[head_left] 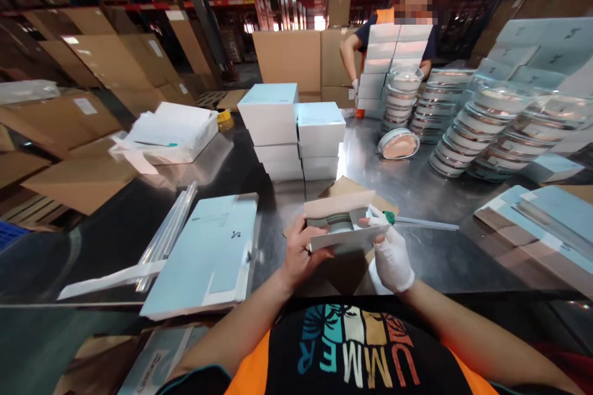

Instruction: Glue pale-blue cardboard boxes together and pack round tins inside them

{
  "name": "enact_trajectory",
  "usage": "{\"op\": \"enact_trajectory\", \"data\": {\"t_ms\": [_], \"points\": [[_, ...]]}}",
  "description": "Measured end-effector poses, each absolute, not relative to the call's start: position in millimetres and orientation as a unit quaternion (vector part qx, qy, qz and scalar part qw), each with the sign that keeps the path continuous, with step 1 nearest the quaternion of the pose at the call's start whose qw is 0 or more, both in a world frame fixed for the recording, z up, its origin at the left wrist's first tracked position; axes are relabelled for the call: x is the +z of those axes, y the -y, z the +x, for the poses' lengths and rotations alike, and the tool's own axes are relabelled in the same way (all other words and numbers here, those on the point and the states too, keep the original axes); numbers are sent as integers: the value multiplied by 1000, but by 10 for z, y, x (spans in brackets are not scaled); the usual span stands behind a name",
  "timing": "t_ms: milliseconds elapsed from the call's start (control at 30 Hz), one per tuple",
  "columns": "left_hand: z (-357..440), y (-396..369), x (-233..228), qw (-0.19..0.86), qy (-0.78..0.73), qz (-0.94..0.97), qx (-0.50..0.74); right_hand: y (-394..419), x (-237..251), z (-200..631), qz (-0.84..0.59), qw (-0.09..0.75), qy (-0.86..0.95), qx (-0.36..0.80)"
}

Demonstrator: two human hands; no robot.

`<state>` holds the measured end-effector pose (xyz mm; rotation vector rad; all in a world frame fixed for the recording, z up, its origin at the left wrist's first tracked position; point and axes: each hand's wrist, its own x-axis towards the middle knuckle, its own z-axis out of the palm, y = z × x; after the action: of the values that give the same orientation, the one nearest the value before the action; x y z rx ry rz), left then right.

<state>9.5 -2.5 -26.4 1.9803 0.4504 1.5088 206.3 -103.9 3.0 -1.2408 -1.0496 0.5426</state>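
My left hand [296, 253] is bare and grips the left end of a small light carton [352, 238], its thumb across the front panel. At the other end, my right hand [395, 259], in a white glove with some fingertips uncovered, also grips the carton. The carton is tilted with its top open toward me, and grey inner pieces show inside. Under it lies a flat brown cardboard piece [345, 186]. Close to my right fingers are a small green object [389, 217] and a clear strip [430, 224].
White boxes [273, 129] stand stacked ahead. Light-blue flat cartons [217, 247] and clear strips [169, 231] lie left, near a white basket [197, 145]. Round clear-lidded containers [463, 136] rise at right. Across the table, a person [349, 52] handles a box stack [377, 65].
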Motion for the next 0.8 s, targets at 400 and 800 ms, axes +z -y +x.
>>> {"op": "enact_trajectory", "data": {"t_ms": [400,800], "points": [[-83,-102,-510,250,-261,762,537,833,288,2547,-714,458,511,140],[-129,-154,-356,301,-325,687,576,1065,3,2879,-833,352,395,163]]}}
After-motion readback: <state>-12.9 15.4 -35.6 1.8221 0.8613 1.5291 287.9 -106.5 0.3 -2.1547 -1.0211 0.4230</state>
